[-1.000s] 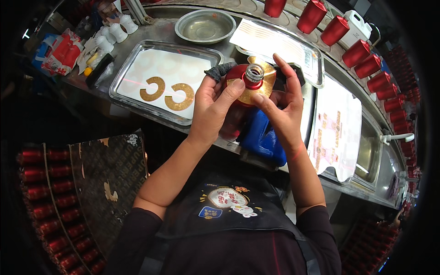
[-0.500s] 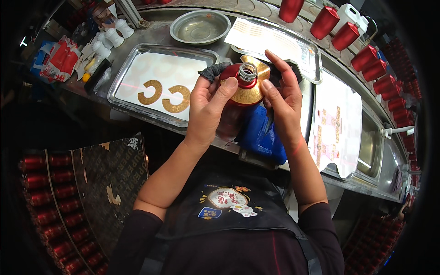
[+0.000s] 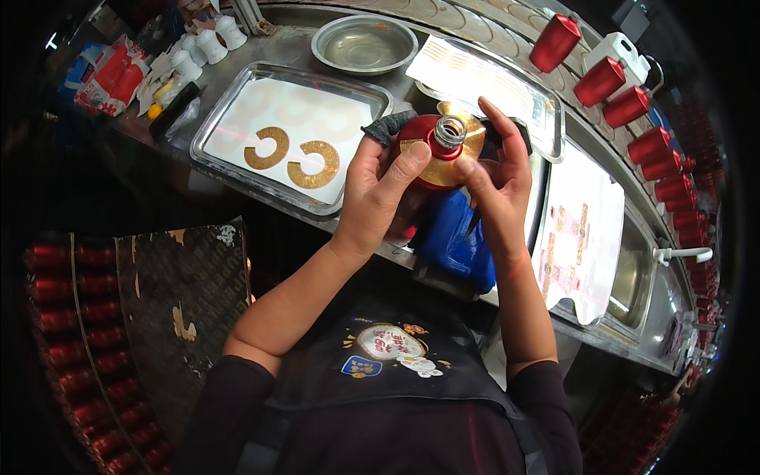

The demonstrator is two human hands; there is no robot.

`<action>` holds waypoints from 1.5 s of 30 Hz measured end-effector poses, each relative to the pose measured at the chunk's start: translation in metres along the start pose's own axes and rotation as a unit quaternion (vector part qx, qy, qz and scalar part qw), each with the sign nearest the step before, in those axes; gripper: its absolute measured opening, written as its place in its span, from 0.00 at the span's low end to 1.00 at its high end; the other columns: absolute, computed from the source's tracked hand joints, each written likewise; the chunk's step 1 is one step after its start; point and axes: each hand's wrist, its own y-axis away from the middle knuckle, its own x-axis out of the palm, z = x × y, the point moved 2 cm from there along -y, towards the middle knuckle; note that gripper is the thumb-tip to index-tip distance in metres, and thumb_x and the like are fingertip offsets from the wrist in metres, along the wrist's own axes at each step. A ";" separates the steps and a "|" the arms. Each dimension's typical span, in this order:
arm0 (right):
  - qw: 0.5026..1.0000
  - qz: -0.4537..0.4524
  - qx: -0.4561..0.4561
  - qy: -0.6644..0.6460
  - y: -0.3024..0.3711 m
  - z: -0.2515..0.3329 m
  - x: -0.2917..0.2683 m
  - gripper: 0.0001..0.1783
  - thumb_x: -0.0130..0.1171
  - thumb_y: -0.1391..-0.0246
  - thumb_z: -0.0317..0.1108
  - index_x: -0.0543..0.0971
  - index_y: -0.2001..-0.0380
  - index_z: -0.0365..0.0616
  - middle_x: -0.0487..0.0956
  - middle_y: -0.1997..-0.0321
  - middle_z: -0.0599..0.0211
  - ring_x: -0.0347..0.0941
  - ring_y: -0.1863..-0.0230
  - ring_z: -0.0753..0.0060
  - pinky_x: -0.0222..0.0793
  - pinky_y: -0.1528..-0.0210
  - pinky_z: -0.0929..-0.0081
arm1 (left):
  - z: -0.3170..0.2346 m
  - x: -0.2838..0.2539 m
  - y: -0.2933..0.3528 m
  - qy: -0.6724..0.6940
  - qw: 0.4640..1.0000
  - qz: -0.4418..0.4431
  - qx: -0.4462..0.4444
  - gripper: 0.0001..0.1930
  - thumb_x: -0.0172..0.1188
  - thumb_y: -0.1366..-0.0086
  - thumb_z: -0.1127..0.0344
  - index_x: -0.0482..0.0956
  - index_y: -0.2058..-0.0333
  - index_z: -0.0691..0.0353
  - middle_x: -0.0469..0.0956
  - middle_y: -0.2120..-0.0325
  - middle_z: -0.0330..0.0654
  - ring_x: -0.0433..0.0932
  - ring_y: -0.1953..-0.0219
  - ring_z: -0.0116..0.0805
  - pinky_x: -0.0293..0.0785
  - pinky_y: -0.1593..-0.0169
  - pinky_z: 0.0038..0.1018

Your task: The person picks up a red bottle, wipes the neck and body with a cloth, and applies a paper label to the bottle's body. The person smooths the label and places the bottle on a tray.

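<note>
My left hand (image 3: 372, 194) grips the side of a red bottle (image 3: 416, 131), its thumb pressing on the bottle's shoulder. A dark wrap covers one fingertip of that hand. The bottle's bare threaded neck (image 3: 450, 131) points up toward me. Around the neck lies a gold, C-shaped label (image 3: 473, 144). My right hand (image 3: 504, 182) has its thumb on the label's near edge, while the index finger stretches up, off the bottle. A thin dark pointed tool hangs below the right palm; its kind is unclear. The bottle's lower body is mostly hidden by the hands.
On the left, a metal tray (image 3: 207, 150) holds a white sheet with two gold C-shaped labels (image 3: 314, 165). Beyond it sits a round metal basin (image 3: 364, 39). A blue container (image 3: 455, 241) stands beneath my hands. Red bottles (image 3: 599, 81) line the right side, near a sink (image 3: 636, 269).
The whole view has shifted slightly, so the counter appears farther right. Both hands keep the bottle, with the thumbs still pressing around the gold label.
</note>
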 end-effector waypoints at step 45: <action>1.000 -0.014 -0.005 -0.014 -0.015 -0.004 -0.006 0.27 0.61 0.36 0.29 0.72 0.35 0.39 0.78 0.45 0.68 0.74 0.50 0.82 0.72 0.49 0.84 | -0.006 0.007 0.035 -0.442 0.852 -0.049 0.276 0.35 0.78 0.47 0.62 0.75 0.42 0.66 0.66 0.37 0.68 0.75 0.40 0.61 0.73 0.40 0.39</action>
